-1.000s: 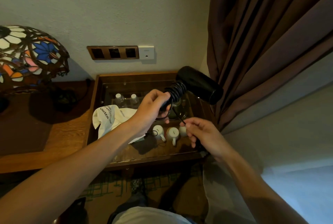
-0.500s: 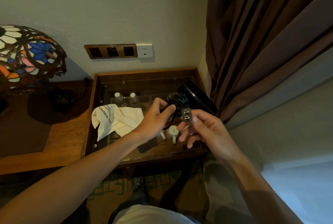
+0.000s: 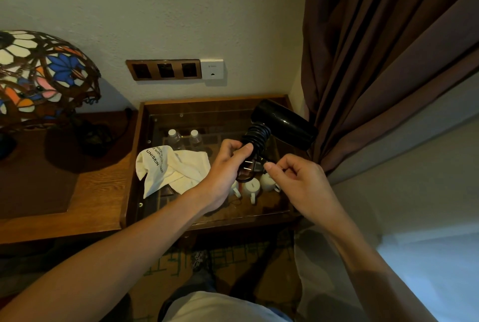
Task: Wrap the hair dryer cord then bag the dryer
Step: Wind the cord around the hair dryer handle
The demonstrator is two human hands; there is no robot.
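A black hair dryer point(image 3: 283, 122) is held above the glass-topped cabinet, its barrel pointing right toward the curtain. Its black cord point(image 3: 255, 135) is coiled tightly around the handle. My left hand point(image 3: 228, 166) grips the lower part of the handle below the coils. The plug point(image 3: 252, 166) with its metal prongs sticks out beside my left thumb. My right hand point(image 3: 298, 181) pinches the plug end with thumb and forefinger. A crumpled white cloth bag point(image 3: 172, 168) printed with black letters lies on the glass top to the left of my hands.
The wooden cabinet point(image 3: 134, 166) has a glass lid over two water bottles point(image 3: 184, 136) and white cups point(image 3: 252, 188). A stained-glass lamp point(image 3: 44, 75) stands on the desk at left. Brown curtains point(image 3: 375, 62) hang at right. Wall sockets point(image 3: 164, 69) sit above.
The dryer has risen and tilted so its barrel points right. The plug has dropped from in front of the coil to beside my left hand, still in my right fingers.
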